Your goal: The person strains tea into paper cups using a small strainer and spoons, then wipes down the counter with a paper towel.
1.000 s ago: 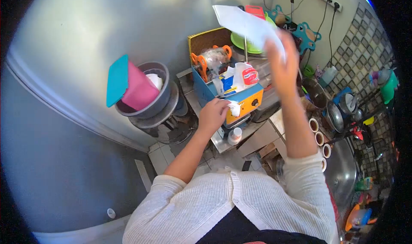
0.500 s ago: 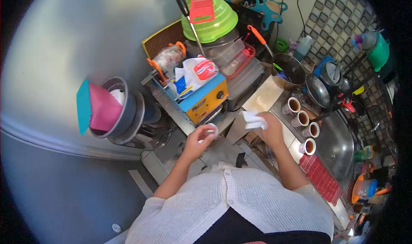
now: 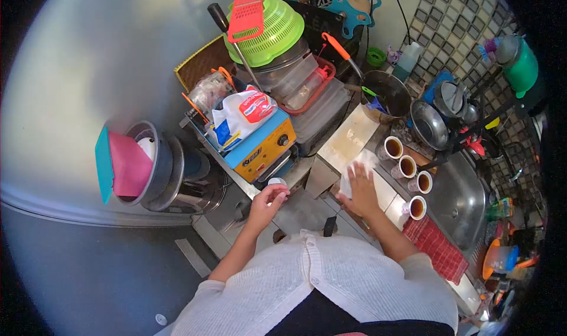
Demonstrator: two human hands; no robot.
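Note:
My right hand (image 3: 361,193) lies with its fingers spread on a white tissue (image 3: 365,160), pressing it on the tiled counter edge (image 3: 384,193). Several paper cups of brown drink (image 3: 407,167) stand just to its right. My left hand (image 3: 267,204) is raised below the blue and orange machine (image 3: 264,153), its fingers curled round a small white round object (image 3: 277,183), perhaps a cap or lid. A white plastic packet with red and blue print (image 3: 245,114) lies on top of the machine.
A metal sink (image 3: 460,200) and red cloth (image 3: 436,247) lie at the right. Behind are a pot (image 3: 387,94), a green colander (image 3: 274,32) and plastic containers (image 3: 322,108). A grey tub (image 3: 162,165) with a pink container (image 3: 131,165) stands at the left.
My right hand has come down from the raised tissue to the counter, flattening the tissue there. My left hand has left the machine's front and now holds the white object. The view has shifted.

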